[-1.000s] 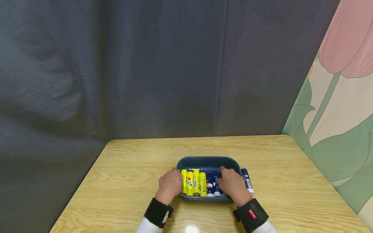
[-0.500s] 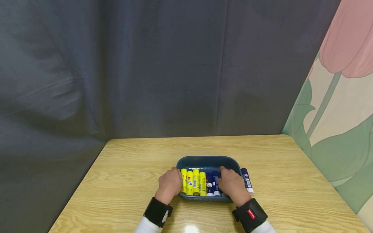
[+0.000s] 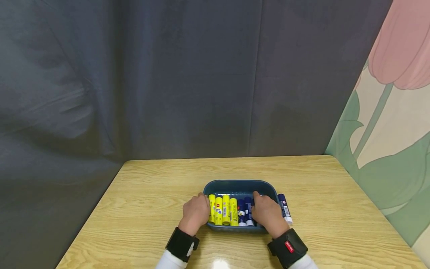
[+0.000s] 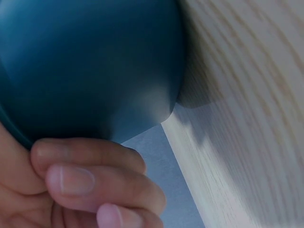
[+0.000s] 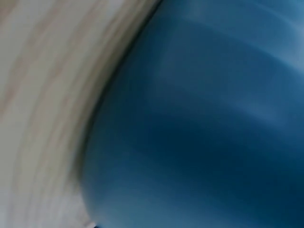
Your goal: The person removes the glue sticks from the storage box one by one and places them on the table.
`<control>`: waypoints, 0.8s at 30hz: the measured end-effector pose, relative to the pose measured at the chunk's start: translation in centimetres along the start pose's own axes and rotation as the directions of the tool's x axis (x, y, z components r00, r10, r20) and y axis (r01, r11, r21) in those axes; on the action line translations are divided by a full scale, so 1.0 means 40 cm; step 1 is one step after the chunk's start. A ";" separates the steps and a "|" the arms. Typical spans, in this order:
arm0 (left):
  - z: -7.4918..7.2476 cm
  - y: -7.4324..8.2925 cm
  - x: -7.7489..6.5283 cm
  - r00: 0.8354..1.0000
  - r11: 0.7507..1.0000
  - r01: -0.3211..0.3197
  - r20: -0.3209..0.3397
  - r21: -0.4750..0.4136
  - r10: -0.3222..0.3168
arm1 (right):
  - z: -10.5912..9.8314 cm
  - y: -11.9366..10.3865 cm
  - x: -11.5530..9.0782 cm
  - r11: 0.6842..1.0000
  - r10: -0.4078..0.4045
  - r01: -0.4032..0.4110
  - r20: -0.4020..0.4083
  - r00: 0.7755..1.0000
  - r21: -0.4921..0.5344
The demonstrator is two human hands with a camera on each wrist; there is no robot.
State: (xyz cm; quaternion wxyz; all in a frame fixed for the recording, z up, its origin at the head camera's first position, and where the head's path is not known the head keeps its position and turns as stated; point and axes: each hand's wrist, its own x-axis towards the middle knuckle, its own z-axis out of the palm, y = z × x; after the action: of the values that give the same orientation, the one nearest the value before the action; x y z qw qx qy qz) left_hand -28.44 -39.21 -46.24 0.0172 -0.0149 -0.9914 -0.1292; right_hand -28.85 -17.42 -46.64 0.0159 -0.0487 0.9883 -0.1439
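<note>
I have the left hand [image 3: 196,210], fingers curled, gripping the left end of a dark-blue, round-cornered tray [image 3: 238,185] on the wood-grain tabletop [image 3: 154,194], yellow cylindrical sticks [image 3: 226,210] inside; I can't tell whether the right hand [image 3: 268,213], over its right end, pinches anything.

Behind the table [image 3: 161,194], we see a dark grey curtain [image 3: 201,86] with a thin vertical seam, carried on down the left side, where it creases and shines softly. On the right, a cream patterned panel [image 3: 408,116] (we can't tell wall from cloth) bears a big pink tulip [image 3: 399,48] and green leaves [image 3: 396,179]. The pale wood-grained tabletop has rounded far corners and catches a bright light reflection [image 3: 220,263] nearest us.
</note>
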 end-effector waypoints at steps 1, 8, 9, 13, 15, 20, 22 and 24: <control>0.001 0.000 0.000 1.000 1.000 0.001 0.002 0.003 -0.001 | -0.001 0.000 0.000 1.000 -0.002 0.002 -0.003 1.000 -0.001; 0.006 -0.003 0.005 1.000 1.000 0.010 0.004 0.002 -0.010 | 0.000 0.001 0.001 1.000 -0.010 0.010 -0.007 1.000 -0.005; 0.006 -0.003 0.006 1.000 1.000 0.012 0.004 0.002 -0.012 | 0.001 0.002 0.001 1.000 -0.010 0.010 -0.009 1.000 -0.004; 0.007 -0.003 0.008 1.000 1.000 0.013 0.007 0.008 -0.013 | 0.004 0.004 0.003 1.000 -0.020 0.020 -0.019 1.000 -0.004; 0.006 -0.003 0.009 1.000 1.000 0.010 0.012 0.016 -0.010 | 0.006 0.005 0.003 1.000 -0.025 0.025 -0.028 0.999 -0.005; 0.005 -0.003 0.008 1.000 1.000 0.005 0.019 0.029 -0.005 | 0.012 0.007 0.004 0.999 -0.039 0.038 -0.049 0.998 -0.014; 0.005 -0.003 0.007 1.000 1.000 0.004 0.014 0.023 -0.004 | 0.013 0.006 0.004 0.999 -0.042 0.041 -0.048 0.998 -0.018; 0.006 -0.003 0.007 1.000 1.000 0.003 0.007 0.019 -0.003 | 0.012 0.004 0.003 0.999 -0.041 0.041 -0.041 0.998 -0.016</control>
State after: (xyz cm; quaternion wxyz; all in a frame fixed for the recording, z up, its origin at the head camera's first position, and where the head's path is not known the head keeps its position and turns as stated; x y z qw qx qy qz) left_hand -28.72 -39.26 -46.48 0.0139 -0.0136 -0.9926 -0.1196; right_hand -28.96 -17.42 -47.17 -0.0080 -0.0660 0.9883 -0.1375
